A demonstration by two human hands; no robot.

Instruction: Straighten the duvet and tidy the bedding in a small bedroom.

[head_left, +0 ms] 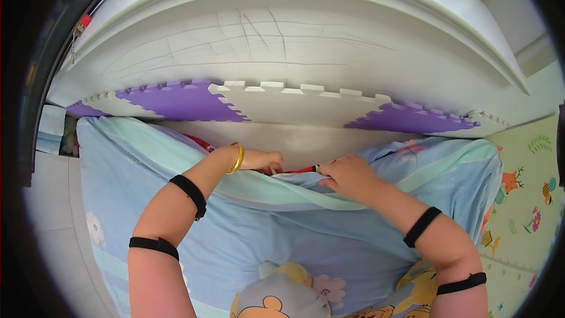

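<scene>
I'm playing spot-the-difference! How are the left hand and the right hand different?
The left hand has a gold bangle at its wrist; the right hand has none. The left hand points toward the picture's right, while the right hand points up and to the left. Both are at the gathered edge of the pale blue bedding, with two black straps farther back.
</scene>
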